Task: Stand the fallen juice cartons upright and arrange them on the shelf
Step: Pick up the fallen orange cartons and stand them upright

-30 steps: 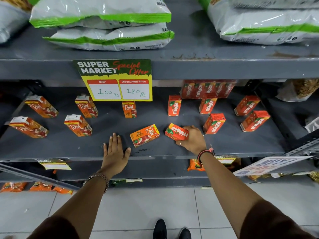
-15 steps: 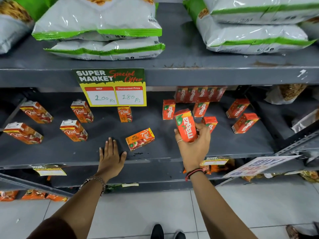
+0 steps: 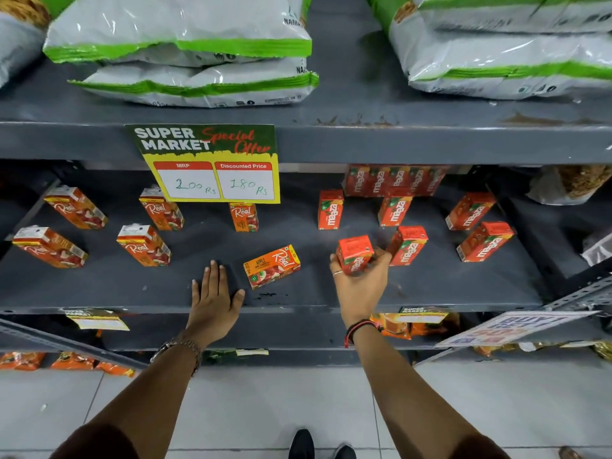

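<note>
My right hand (image 3: 361, 286) grips a red Maaza carton (image 3: 353, 253), held upright on the grey shelf (image 3: 430, 286) near its front. My left hand (image 3: 213, 299) lies flat and open on the shelf's front edge. Just right of it an orange Real apple carton (image 3: 272, 266) lies on its side. Several Real cartons stand on the left, such as one (image 3: 144, 245) and another (image 3: 243, 217). Several Maaza cartons stand on the right, the nearest (image 3: 408, 245) just behind my right hand, with a row (image 3: 394, 180) at the back.
A yellow and green price sign (image 3: 212, 164) hangs from the upper shelf edge. Large white and green bags (image 3: 185, 51) lie on the shelf above. Orange packets (image 3: 397, 326) sit on the shelf below. The tiled floor and my shoes (image 3: 318, 447) are underneath.
My right hand picked the fallen Maaza carton off the shelf, turned it upright and lowered it back onto the shelf. My left hand stayed flat on the shelf edge.
</note>
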A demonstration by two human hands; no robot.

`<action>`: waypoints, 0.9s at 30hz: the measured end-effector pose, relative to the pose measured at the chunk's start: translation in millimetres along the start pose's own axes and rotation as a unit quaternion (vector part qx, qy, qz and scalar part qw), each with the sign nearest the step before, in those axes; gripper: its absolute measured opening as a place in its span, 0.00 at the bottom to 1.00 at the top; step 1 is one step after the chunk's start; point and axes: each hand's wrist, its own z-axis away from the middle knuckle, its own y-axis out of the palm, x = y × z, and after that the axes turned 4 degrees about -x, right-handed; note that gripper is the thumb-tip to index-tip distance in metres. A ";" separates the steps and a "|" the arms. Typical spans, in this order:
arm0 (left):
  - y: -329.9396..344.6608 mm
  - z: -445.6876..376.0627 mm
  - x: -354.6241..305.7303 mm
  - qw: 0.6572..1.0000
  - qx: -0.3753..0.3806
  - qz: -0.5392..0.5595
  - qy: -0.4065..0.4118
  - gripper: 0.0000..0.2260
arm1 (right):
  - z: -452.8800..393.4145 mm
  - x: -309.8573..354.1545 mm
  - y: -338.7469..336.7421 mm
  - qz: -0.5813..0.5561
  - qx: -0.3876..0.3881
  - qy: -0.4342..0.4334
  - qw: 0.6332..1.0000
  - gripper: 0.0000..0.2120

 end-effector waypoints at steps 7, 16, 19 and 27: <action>9.4 -3.9 4.9 0.999 -0.034 0.004 0.012 0.35 | -12.3 -27.3 30.8 0.049 0.017 0.031 0.998 0.26; 14.8 -3.9 8.2 0.999 -0.052 0.009 0.009 0.33 | -13.4 -42.0 38.6 0.080 0.050 0.035 0.995 0.30; 14.2 -4.5 5.5 0.998 -0.052 0.024 0.011 0.30 | 3.4 -43.7 32.5 0.047 0.058 0.018 0.997 0.34; 6.1 21.3 13.8 0.992 -0.083 0.082 0.038 0.27 | 83.1 -14.2 38.3 0.204 0.036 -0.031 0.978 0.23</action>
